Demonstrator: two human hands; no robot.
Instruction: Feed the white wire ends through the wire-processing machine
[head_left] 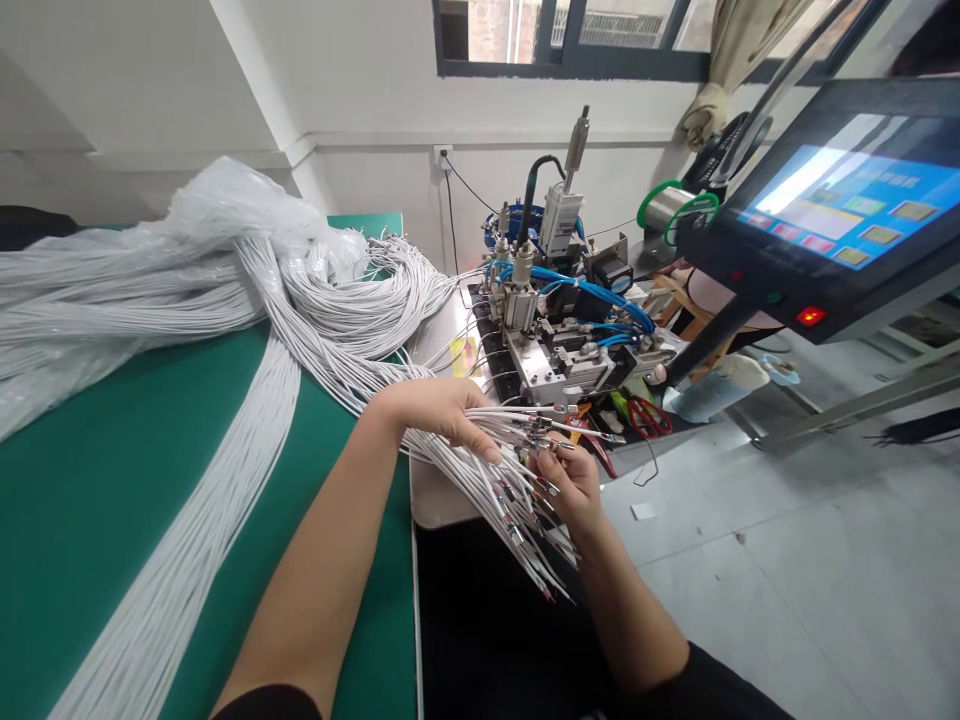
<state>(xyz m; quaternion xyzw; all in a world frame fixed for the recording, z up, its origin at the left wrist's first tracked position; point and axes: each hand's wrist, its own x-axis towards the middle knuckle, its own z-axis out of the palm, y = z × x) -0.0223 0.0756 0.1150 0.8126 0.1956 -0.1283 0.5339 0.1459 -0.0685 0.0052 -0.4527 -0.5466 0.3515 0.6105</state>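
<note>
A bundle of white cables (465, 480) with small metal-tipped ends fans out over the front corner of the machine's plate. My left hand (442, 415) is wrapped over the bundle just behind the ends, its thumb lying along the cables. On the right, my right hand (570, 480) pinches at the cable ends, fingers closed around one or more of them; the exact number is hidden. Several loose ends hang below, between my hands and over my dark lap. From the bundle the cables run back left across the green table.
Long white cables in clear plastic wrap (255, 215) cover the green table (97, 500). Ahead stands a machine (540, 330) with blue air tubes. A lit control screen (847, 210) hangs at right. Red-handled scissors (649, 418) and a wire spool (667, 212) are near the machine.
</note>
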